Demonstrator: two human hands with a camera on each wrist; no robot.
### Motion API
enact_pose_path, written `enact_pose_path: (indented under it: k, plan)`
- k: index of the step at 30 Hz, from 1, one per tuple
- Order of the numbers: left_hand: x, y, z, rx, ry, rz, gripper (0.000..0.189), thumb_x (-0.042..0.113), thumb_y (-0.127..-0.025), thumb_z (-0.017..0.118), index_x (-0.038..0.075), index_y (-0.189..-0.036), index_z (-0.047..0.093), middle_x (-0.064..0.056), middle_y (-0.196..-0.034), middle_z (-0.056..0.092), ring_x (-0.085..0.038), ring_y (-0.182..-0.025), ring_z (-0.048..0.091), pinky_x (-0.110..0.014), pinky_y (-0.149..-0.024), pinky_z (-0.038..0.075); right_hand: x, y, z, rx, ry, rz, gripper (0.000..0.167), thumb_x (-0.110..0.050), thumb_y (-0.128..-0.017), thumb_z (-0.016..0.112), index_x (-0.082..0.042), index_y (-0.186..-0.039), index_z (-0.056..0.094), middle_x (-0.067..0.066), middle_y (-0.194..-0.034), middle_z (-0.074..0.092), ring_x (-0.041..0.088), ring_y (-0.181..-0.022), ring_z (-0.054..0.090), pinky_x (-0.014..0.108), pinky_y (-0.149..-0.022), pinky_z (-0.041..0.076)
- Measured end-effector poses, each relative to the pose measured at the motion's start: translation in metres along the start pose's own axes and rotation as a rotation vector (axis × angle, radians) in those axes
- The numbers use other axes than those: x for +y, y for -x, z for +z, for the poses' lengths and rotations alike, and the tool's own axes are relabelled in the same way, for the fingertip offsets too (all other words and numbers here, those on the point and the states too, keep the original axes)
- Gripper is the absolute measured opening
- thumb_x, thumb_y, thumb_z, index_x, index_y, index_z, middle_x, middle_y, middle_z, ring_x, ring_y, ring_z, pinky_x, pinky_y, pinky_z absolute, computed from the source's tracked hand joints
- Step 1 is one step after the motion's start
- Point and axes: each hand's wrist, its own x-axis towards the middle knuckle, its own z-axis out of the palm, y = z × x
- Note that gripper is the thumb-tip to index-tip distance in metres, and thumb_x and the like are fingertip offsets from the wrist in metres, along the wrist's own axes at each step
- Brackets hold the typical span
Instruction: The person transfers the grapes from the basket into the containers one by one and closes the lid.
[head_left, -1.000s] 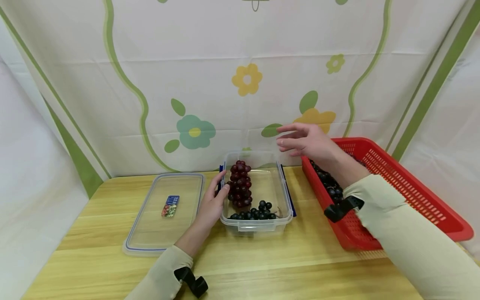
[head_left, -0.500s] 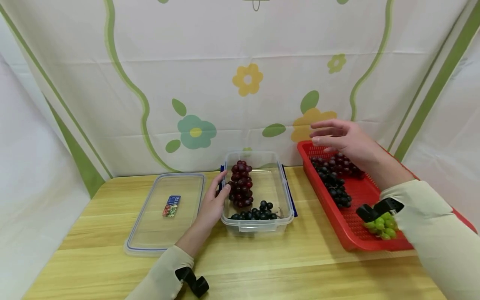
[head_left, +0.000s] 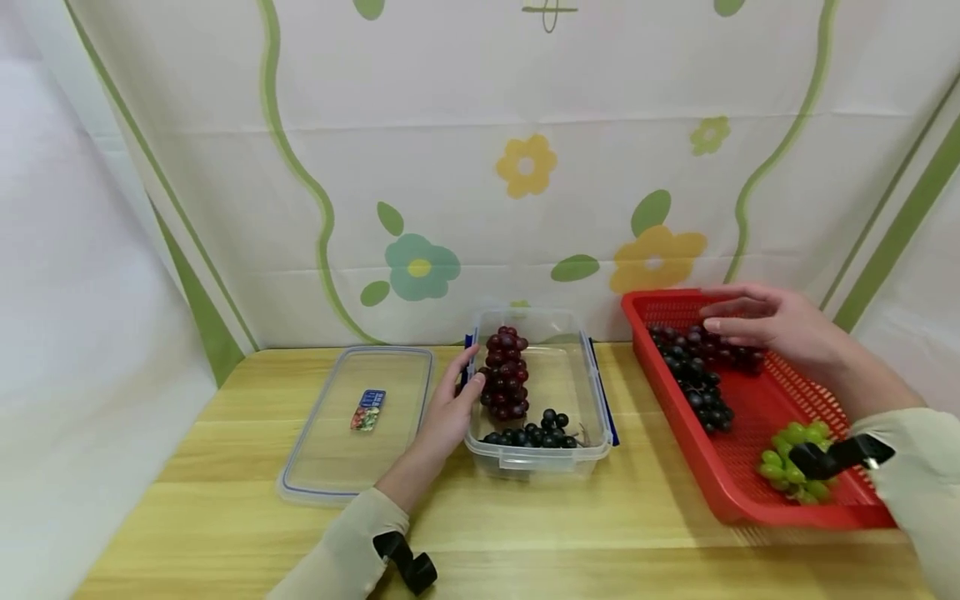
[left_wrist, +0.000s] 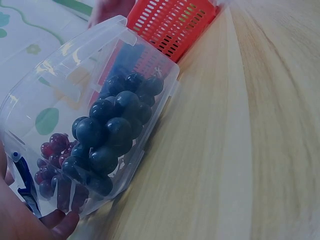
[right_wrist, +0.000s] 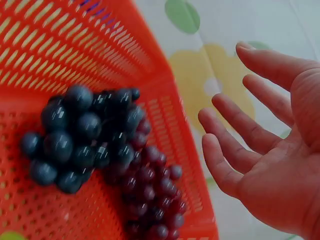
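Observation:
A clear plastic food container (head_left: 555,460) holds a bunch of dark red grapes (head_left: 506,375) along its left side and a bunch of black grapes (head_left: 534,435) across its front. My left hand (head_left: 442,417) grips the container's left wall, thumb at the rim, beside a dark blue side clip (left_wrist: 22,182). Over the back of a red basket (head_left: 693,454), my right hand (head_left: 787,325) hovers with loosely spread fingers and nothing in them. Below and left of it in the basket lie red grapes (right_wrist: 155,192) and black grapes (right_wrist: 75,135). Green grapes (head_left: 795,462) lie at the front.
The container's flat lid (head_left: 322,450), with a blue seal and a small label, lies on the wooden table (head_left: 525,533) left of the container. A white cloth with printed flowers (head_left: 420,267) stands behind the table. The basket has raised, slotted walls.
My right hand moves right from beside the container to over the back of the basket, and lowers. The left hand stays at the container. The head view shifts slightly.

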Motion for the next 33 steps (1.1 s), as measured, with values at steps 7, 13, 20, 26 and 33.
enact_pose_path:
  k: [7,13,20,26,33]
  plan:
    - [-0.001,0.001,0.004,0.011,-0.028,-0.008,0.050,0.032,-0.113,0.048,0.041,-0.161,0.040,-0.002,-0.178,0.023,-0.040,-0.165,0.019,-0.073,-0.128,0.018,0.028,0.012,-0.006,-0.072,0.011,-0.044,0.051,-0.012,-0.104,0.068,-0.015,-0.153,0.052,-0.023,-0.119,0.073,-0.001,-0.105,0.073,0.026,-0.080,0.063]
    - [0.000,0.002,0.003,0.010,-0.030,-0.009,0.049,0.033,-0.113,0.048,0.041,-0.161,0.039,-0.002,-0.179,0.022,-0.040,-0.165,0.019,-0.073,-0.128,0.017,0.034,0.012,-0.005,-0.128,0.084,0.029,0.060,-0.026,-0.103,0.071,-0.014,-0.157,0.046,-0.007,-0.132,0.069,0.002,-0.107,0.072,0.029,-0.084,0.064]
    - [-0.001,0.000,0.004,0.002,-0.027,-0.007,0.050,0.033,-0.113,0.048,0.039,-0.163,0.038,-0.001,-0.179,0.021,-0.040,-0.165,0.018,-0.073,-0.128,0.017,0.038,0.010,0.001,-0.200,0.162,0.037,0.069,-0.028,-0.101,0.074,-0.009,-0.159,0.043,0.026,-0.153,0.054,0.006,-0.115,0.068,0.027,-0.087,0.063]
    - [-0.003,-0.002,0.002,0.000,-0.019,-0.004,0.050,0.032,-0.114,0.047,0.040,-0.162,0.038,-0.002,-0.179,0.020,-0.041,-0.165,0.017,-0.073,-0.128,0.017,0.050,0.000,0.008,-0.255,0.174,0.086,0.074,-0.030,-0.099,0.076,-0.009,-0.161,0.041,0.028,-0.150,0.057,0.028,-0.128,0.065,0.037,-0.090,0.064]
    - [-0.002,-0.001,0.004,-0.010,-0.024,0.000,0.050,0.032,-0.114,0.047,0.039,-0.163,0.037,-0.002,-0.179,0.019,-0.040,-0.165,0.016,-0.073,-0.128,0.016,0.058,-0.003,0.018,-0.348,0.114,0.136,0.084,-0.030,-0.098,0.077,-0.011,-0.166,0.032,0.040,-0.155,0.043,0.049,-0.138,0.053,0.049,-0.092,0.065]
